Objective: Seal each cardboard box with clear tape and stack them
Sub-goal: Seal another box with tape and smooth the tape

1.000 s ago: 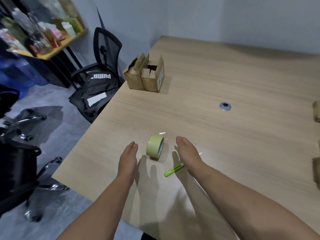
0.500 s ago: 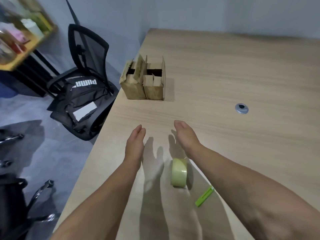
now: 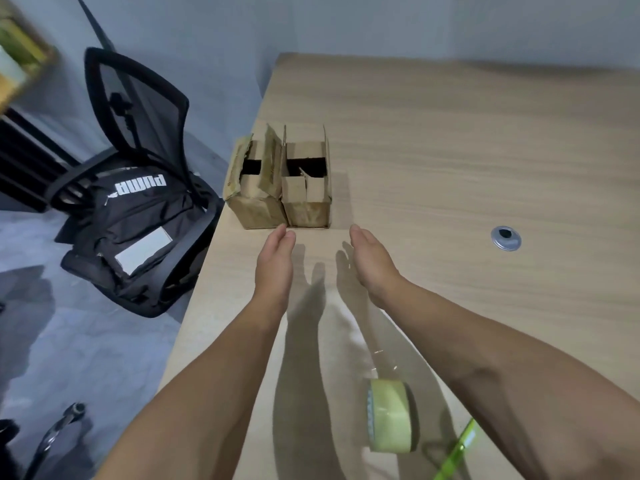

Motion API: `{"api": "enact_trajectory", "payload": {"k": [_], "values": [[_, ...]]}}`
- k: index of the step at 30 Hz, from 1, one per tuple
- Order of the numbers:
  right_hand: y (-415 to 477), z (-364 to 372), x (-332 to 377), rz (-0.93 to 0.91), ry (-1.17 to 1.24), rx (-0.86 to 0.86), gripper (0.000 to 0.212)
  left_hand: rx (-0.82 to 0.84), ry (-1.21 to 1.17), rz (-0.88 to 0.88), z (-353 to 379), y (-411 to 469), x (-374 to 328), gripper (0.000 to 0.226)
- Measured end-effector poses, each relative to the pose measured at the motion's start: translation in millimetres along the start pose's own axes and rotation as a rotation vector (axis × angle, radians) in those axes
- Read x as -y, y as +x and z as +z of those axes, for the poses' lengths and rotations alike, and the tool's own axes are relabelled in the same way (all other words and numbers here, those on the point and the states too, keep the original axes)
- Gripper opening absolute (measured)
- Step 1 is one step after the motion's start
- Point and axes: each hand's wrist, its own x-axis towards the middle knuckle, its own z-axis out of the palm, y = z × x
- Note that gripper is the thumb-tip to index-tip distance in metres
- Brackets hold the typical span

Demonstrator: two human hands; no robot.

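Head view: mid-frame, two rough, open-flapped cardboard boxes (image 3: 278, 188) sit on a pale woodgrain table (image 3: 467, 150); left hand (image 3: 275, 263) and right hand (image 3: 370, 263), fingers straight, hold nothing.

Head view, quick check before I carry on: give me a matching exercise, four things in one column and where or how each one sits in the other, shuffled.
Things
1. tape roll
2. cardboard boxes
3. backpack
4. metal ring

Places or states
A. on the seat of the chair
B. set flat into the top of the table
C. standing on its edge beside the green stick
D. side by side at the table's left edge, flaps open

Pairs: 1-C, 2-D, 3-A, 4-B
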Motion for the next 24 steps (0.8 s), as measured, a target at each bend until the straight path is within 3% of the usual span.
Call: {"api": "enact_trajectory", "payload": {"k": [9, 14, 19, 24], "values": [[48.9, 18.3, 14.2, 0.048, 0.151, 0.0, 0.059, -0.012, 0.006, -0.042, 18.3, 38.9, 5.9, 0.073], [60.0, 26.9, 23.7, 0.053, 0.256, 0.058, 0.057, -0.06, 0.006, 0.025, 26.0, 44.3, 7.4, 0.06], [63.5, 30.0, 22.9, 0.027, 0.295, 0.077, 0.054, -0.057, 0.023, 0.036, 26.3, 48.8, 14.5, 0.067], [56.7, 16.9, 14.7, 0.043, 0.294, 0.07, 0.054, -0.118, -0.018, 0.047, 31.4, 37.7, 13.9, 0.041]]}}
